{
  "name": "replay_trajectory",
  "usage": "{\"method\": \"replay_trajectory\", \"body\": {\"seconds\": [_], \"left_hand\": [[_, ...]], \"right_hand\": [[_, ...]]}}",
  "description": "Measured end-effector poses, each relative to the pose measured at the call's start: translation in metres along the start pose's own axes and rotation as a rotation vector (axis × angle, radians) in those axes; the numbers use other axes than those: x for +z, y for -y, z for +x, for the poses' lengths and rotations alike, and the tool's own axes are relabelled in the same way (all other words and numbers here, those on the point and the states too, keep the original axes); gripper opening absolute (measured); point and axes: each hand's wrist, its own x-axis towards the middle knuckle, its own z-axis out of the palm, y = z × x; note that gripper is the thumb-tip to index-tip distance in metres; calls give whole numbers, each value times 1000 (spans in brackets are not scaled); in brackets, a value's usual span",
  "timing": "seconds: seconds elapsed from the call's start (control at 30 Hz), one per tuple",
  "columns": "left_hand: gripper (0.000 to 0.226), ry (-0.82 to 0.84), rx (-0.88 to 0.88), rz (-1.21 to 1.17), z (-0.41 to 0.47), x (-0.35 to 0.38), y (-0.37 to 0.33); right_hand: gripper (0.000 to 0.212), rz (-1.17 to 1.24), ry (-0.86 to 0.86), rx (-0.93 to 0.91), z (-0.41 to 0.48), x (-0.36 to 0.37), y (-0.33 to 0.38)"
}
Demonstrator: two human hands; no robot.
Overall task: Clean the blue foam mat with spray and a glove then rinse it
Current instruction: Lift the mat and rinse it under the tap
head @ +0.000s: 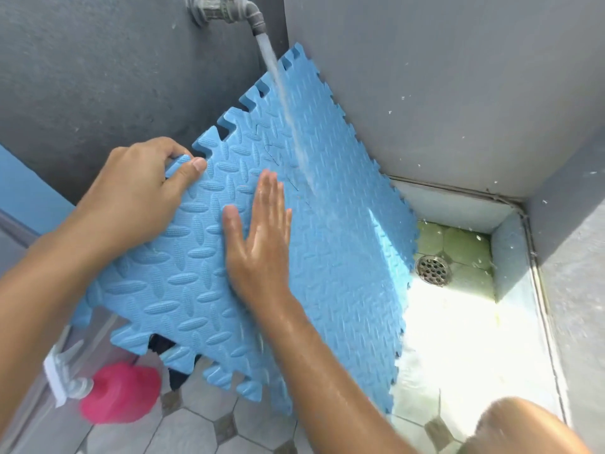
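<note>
A metal tap (226, 9) sticks out of the rough grey wall (425, 77) in the corner, and a stream of water (266, 49) runs from its spout at a slant. Below lies a sunken wash bay, its tiles tinged green (458, 240) around a round perforated metal drain (432, 269), with droplets flying near the right wall. Pale octagonal floor tiles (186, 430) with small dark inserts cover the near ground. A blue-painted strip (23, 191) shows at the far left.
</note>
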Motion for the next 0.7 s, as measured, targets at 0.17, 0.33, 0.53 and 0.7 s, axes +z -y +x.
{"method": "replay_trajectory", "body": {"seconds": [0.17,0.33,0.53,0.7], "left_hand": [[30,3,10,-6,-2,2,2],[34,-7,32,-7,-5,4,3],[31,-5,50,-32,-3,0,3],[32,-28,82,-29,-4,3,5]], "right_hand": [[68,-120,58,14,-133,-2,-73],[70,-184,-137,650,-113,-64,-210],[73,-60,-185,815,8,-119,-262],[70,-66,-73,788,115,-121,-229]]}}
